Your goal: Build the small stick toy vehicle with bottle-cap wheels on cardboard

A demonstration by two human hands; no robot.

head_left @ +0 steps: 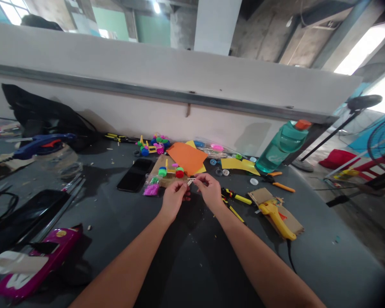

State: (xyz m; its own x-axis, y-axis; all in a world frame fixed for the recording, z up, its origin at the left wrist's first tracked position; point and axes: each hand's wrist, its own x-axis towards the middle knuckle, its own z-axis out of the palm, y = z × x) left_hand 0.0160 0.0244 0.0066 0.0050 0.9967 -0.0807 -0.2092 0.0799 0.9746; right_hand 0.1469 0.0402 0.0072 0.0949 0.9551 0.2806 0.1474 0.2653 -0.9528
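Both hands meet over the middle of the dark table. My left hand [175,197] is closed, its thumb and fingers pinching a short thin white stick [190,182]. From the right, my right hand [208,190] pinches another thin white stick [192,178] close to the first. Whether the two pieces touch or are joined is too small to tell. Just beyond the hands lie a piece of cardboard [164,164] and a small toy with green and red bottle-cap wheels [179,172]. Left of these is a plastic bag with purple pieces [152,189].
A black phone [135,175] lies left of the hands. Orange paper [188,158] is behind them. To the right are yellow-handled pliers [239,196], a yellow glue gun [278,220] on cardboard, and a green bottle [280,147]. A blue glue gun [41,145] and pink power strip [48,261] sit left.
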